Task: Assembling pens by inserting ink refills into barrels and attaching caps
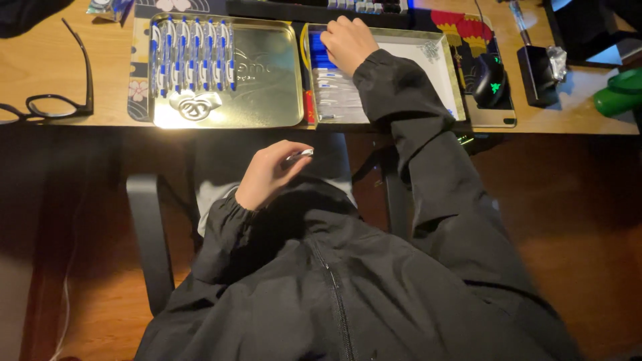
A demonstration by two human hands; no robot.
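Note:
My left hand (267, 175) is held above my lap, below the desk edge, and pinches a small silvery pen part (299, 155) between thumb and fingers. My right hand (348, 41) reaches into the right metal tray (448, 67), with its fingers curled over a pile of blue and white pen pieces (332, 90) at the tray's left side. What the fingers grasp is hidden. The left golden tray (267, 93) holds a neat row of several blue and white pens (192, 55) along its top left.
Black glasses (57, 103) lie at the desk's left. A black mouse (490, 80) sits on a patterned mat right of the trays, beside a dark box (537, 75) and a green object (618, 93). A keyboard (368, 5) runs along the back. A chair armrest (148, 234) is at lower left.

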